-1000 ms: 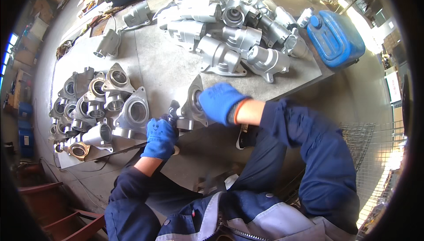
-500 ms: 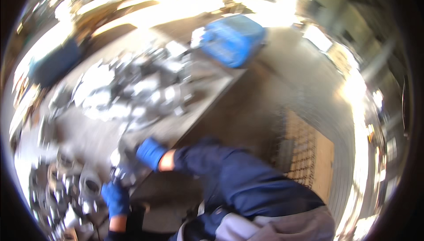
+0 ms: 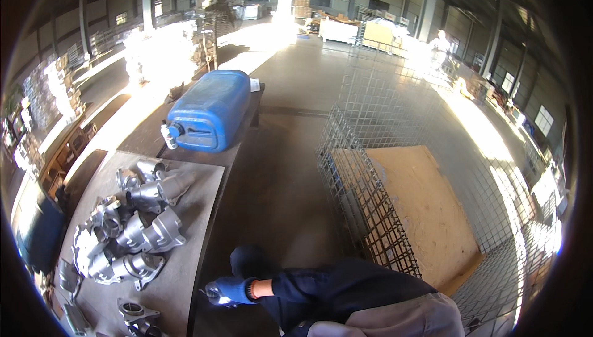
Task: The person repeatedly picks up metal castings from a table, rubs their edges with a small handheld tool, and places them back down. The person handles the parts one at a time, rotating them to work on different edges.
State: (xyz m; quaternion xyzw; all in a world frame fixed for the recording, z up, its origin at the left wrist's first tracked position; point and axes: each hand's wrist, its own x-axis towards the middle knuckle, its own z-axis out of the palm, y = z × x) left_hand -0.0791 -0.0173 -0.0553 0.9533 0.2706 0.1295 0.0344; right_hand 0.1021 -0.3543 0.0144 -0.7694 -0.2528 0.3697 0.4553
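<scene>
My right hand (image 3: 233,291), in a blue glove, is just off the right edge of the table, low in the view. Its fingers are closed on a silver metal casting (image 3: 216,301), mostly hidden by the glove, so its full shape does not show. To its left, several grey metal castings with round openings and flanges lie heaped on the table (image 3: 185,277), among them one large piece (image 3: 151,231). Nearer me, a single casting (image 3: 137,313) with an open round mouth stands on the tabletop. My left hand is out of view.
A blue plastic jerrycan (image 3: 213,112) lies at the table's far end, with a small white bottle (image 3: 168,134) beside it. On my right stands a wire mesh cage (image 3: 370,195) with a wooden board (image 3: 426,195) at its bottom. Stacked goods fill the hall's far left.
My view has swung up and to the right, bringing the mesh cage and hall into sight. My hands were together at a casting over the table; now only the right shows, beyond the table edge.
</scene>
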